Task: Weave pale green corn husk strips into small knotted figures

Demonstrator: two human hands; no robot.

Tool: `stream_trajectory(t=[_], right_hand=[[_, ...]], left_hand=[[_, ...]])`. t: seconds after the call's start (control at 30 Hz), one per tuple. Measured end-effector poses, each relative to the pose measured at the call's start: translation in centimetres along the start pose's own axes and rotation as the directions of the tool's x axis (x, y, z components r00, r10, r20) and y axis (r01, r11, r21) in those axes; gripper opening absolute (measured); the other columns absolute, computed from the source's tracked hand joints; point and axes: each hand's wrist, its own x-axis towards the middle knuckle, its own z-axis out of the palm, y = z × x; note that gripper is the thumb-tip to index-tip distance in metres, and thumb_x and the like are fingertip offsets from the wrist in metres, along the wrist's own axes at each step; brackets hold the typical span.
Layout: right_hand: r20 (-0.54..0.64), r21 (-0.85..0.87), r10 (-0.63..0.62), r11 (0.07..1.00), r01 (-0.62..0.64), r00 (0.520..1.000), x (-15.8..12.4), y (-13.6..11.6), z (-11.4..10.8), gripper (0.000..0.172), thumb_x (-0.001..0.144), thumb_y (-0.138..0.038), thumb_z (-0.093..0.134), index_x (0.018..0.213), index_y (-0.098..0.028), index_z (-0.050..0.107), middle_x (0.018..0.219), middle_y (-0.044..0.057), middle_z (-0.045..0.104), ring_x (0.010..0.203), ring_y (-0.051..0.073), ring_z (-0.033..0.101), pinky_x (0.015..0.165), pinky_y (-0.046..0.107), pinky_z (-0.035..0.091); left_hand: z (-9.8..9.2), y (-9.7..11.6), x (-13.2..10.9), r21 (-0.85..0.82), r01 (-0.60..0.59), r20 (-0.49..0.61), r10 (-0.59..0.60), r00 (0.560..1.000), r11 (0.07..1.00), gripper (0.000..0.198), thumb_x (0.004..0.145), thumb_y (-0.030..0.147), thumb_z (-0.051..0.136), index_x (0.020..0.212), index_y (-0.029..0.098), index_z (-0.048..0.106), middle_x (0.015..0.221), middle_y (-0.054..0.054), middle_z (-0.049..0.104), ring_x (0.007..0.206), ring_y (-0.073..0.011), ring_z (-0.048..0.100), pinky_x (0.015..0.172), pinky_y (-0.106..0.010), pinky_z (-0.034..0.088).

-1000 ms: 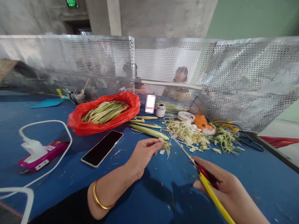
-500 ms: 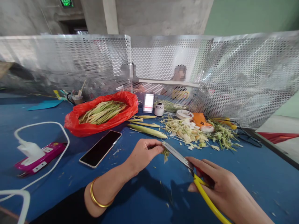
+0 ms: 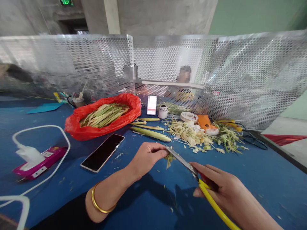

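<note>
My left hand (image 3: 146, 157), with a gold bangle on the wrist, pinches a small green-yellow vegetable piece (image 3: 169, 158) above the blue table (image 3: 148, 204). My right hand (image 3: 222, 191) grips yellow-handled scissors (image 3: 192, 167), and the blade tips touch that piece beside my left fingertips. A few small cut bits lie on the table under the hands.
A red bag of green stalks (image 3: 104, 116) sits at the back left, with a black phone (image 3: 102, 152) in front of it. Whole stalks (image 3: 151, 133) and a heap of trimmings (image 3: 199, 135) lie behind the hands. A pink power strip (image 3: 35, 159) lies left. A perforated metal screen (image 3: 216, 76) closes the back.
The scissors swung left from apart to the piece in my left hand, and their blades now meet it. The piece looks shorter. My left hand stayed put.
</note>
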Motion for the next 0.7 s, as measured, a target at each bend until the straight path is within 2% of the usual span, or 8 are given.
stream_trajectory(t=[0.23, 0.33, 0.5, 0.6, 0.63, 0.7], right_hand=[[-0.014, -0.022, -0.031, 0.999, 0.03, 0.999, -0.1, 0.5, 0.0, 0.051, 0.079, -0.038, 0.071, 0.128, -0.026, 0.061, 0.082, 0.001, 0.068, 0.065, 0.015, 0.065, 0.056, 0.018, 0.053], [-0.017, -0.02, -0.046, 0.999, 0.045, 0.999, -0.1, 0.3, -0.1, 0.046, 0.081, -0.037, 0.068, 0.126, -0.026, 0.062, 0.082, 0.001, 0.07, 0.065, 0.015, 0.066, 0.057, 0.018, 0.053], [-0.072, -0.07, 0.01, 0.997, -0.015, 0.997, 0.1, 0.7, 0.1, 0.043, 0.083, -0.039, 0.065, 0.124, -0.027, 0.063, 0.098, 0.004, 0.074, 0.079, 0.019, 0.071, 0.062, 0.019, 0.054], [-0.127, -0.186, 0.092, 0.976, -0.115, 0.988, 0.3, 1.7, 0.4, 0.046, 0.081, -0.045, 0.065, 0.123, -0.027, 0.063, 0.104, 0.007, 0.074, 0.084, 0.024, 0.072, 0.061, 0.022, 0.054], [-0.135, -0.245, 0.11, 0.959, -0.141, 0.985, 0.3, 2.1, 0.6, 0.048, 0.08, -0.048, 0.065, 0.123, -0.027, 0.064, 0.104, 0.007, 0.074, 0.081, 0.025, 0.072, 0.059, 0.025, 0.054], [-0.123, -0.359, 0.128, 0.919, -0.164, 0.984, 0.5, 2.7, 0.9, 0.049, 0.079, -0.048, 0.064, 0.123, -0.026, 0.063, 0.101, 0.008, 0.075, 0.076, 0.027, 0.072, 0.055, 0.028, 0.053]], left_hand=[[0.0, 0.0, 0.0, -0.008, -0.007, 0.023, 0.008, 1.0, 1.0, 0.021, 0.078, 0.029, 0.064, 0.088, 0.018, 0.078, 0.08, -0.004, 0.073, 0.083, -0.0204, 0.062, 0.08, -0.03, 0.044], [0.0, 0.0, 0.0, 0.005, -0.004, 0.011, 0.004, 1.0, 1.0, 0.019, 0.078, 0.029, 0.064, 0.082, 0.017, 0.078, 0.076, -0.003, 0.071, 0.076, -0.0179, 0.059, 0.074, -0.028, 0.042], [0.1, 0.0, 0.0, -0.012, 0.027, -0.033, -0.028, 0.999, 1.0, 0.016, 0.077, 0.029, 0.066, 0.075, 0.017, 0.076, 0.063, 0.001, 0.063, 0.062, -0.011, 0.049, 0.062, -0.023, 0.036], [0.2, -0.3, 0.2, -0.175, 0.105, -0.062, -0.117, 0.991, 0.979, 0.015, 0.079, 0.029, 0.068, 0.076, 0.016, 0.075, 0.054, 0.004, 0.054, 0.055, -0.0076, 0.043, 0.055, -0.021, 0.031], [0.3, -0.4, 0.2, -0.286, 0.152, -0.048, -0.172, 0.984, 0.946, 0.013, 0.079, 0.028, 0.069, 0.078, 0.016, 0.075, 0.057, 0.004, 0.056, 0.055, -0.0071, 0.044, 0.054, -0.02, 0.032], [0.4, -0.8, 0.3, -0.514, 0.247, 0.013, -0.28, 0.96, 0.822, 0.008, 0.078, 0.022, 0.07, 0.082, 0.016, 0.074, 0.069, 0.001, 0.065, 0.059, -0.0065, 0.051, 0.057, -0.019, 0.038]])
